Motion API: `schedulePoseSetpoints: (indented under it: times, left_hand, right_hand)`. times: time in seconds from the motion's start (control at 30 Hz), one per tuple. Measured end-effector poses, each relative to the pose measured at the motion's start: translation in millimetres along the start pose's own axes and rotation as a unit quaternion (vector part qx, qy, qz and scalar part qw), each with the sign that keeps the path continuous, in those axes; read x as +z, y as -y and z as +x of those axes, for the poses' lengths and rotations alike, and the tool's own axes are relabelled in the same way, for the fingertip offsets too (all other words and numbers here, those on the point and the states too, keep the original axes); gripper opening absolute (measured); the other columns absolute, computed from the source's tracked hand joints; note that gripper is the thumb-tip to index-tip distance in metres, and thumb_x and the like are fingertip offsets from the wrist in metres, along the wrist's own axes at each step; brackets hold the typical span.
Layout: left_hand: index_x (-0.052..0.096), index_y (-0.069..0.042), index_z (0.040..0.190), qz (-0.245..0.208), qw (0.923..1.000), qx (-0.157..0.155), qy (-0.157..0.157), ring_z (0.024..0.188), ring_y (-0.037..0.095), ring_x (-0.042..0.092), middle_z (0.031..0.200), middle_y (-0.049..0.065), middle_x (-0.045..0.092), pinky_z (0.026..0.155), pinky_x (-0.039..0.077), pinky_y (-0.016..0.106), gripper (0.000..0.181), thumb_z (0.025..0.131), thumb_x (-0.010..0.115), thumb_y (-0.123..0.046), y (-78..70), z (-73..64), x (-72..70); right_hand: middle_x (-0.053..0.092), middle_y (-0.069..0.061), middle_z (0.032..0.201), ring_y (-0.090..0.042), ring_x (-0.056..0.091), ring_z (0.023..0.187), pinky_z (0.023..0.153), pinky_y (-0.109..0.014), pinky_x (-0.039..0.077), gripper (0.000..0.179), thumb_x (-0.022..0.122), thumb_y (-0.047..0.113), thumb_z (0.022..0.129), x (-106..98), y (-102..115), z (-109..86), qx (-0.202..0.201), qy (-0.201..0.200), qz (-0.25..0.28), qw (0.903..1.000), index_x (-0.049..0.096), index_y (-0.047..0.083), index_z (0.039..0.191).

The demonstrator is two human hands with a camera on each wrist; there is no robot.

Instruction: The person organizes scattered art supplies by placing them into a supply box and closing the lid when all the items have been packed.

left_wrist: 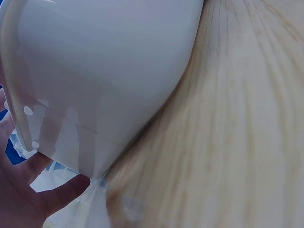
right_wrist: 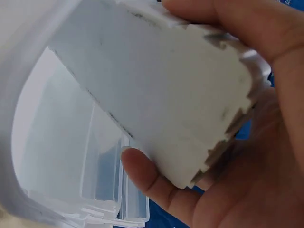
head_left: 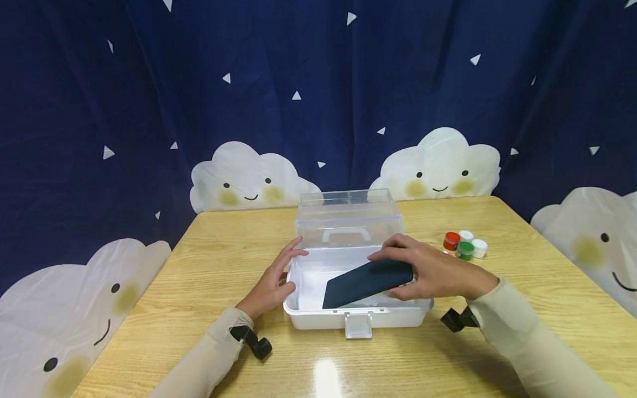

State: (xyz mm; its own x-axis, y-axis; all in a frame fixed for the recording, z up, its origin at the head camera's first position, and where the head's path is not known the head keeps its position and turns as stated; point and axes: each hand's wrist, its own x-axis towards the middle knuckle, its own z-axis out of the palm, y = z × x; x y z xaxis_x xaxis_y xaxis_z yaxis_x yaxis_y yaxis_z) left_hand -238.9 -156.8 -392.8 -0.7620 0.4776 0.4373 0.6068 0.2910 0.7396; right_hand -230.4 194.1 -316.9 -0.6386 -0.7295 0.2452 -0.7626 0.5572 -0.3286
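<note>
A white plastic box (head_left: 311, 319) with a clear lid (head_left: 348, 213) raised at its back stands on the table. My right hand (head_left: 435, 271) holds one end of a flat, dark slab (head_left: 365, 282), thumb and fingers on opposite edges. The slab lies tilted inside the box, its far end low towards the front left. In the right wrist view its other face (right_wrist: 156, 85) is pale, with a notched edge at the held end; its kind cannot be told. My left hand (head_left: 269, 287) is at the box's left end, fingers spread and fairly straight, fingertips against the wall in the left wrist view.
Several small round jars (head_left: 465, 250) with red, green and white lids stand to the right of the box, behind my right hand. A latch (head_left: 358, 326) hangs down at the box's front. Behind the wooden table (head_left: 239, 237) hangs a dark blue curtain (head_left: 259, 50).
</note>
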Motion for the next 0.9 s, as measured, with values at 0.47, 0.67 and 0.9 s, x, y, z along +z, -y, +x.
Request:
schedulePoseSetpoints:
  times: [0.47,0.67,0.9]
  left_hand:
    - [0.043,-0.003,0.138,-0.009,1.0,-0.003,0.002,0.139,0.035,0.028,0.16,0.013,0.014,0.085,0.045,0.046,0.065,0.076,0.045,0.015,1.4,-0.9,0.2]
    - [0.043,-0.004,0.138,-0.006,1.0,-0.003,0.002,0.139,0.036,0.029,0.16,0.013,0.014,0.085,0.046,0.046,0.065,0.076,0.045,0.015,0.8,-1.0,0.3]
    - [0.043,-0.005,0.138,-0.01,0.9999,-0.008,0.001,0.14,0.034,0.027,0.16,0.011,0.014,0.087,0.045,0.048,0.066,0.076,0.045,0.015,0.9,-0.9,0.3]
  right_hand:
    - [0.052,0.005,0.121,-0.01,0.052,0.103,0.086,-0.036,0.05,0.073,0.08,0.053,0.071,-8,1,-4.3,0.042,-0.002,-0.018,0.999,0.056,0.026,0.134]
    - [0.051,0.007,0.124,-0.012,0.054,0.107,0.088,-0.041,0.049,0.073,0.084,0.044,0.069,-14,-2,-9.6,0.061,0.017,0.023,0.9977,0.055,0.026,0.135]
    - [0.049,0.009,0.126,-0.012,0.051,0.111,0.091,-0.041,0.048,0.071,0.081,0.042,0.073,-20,-11,-13.5,0.043,0.043,0.072,0.9956,0.053,0.026,0.136]
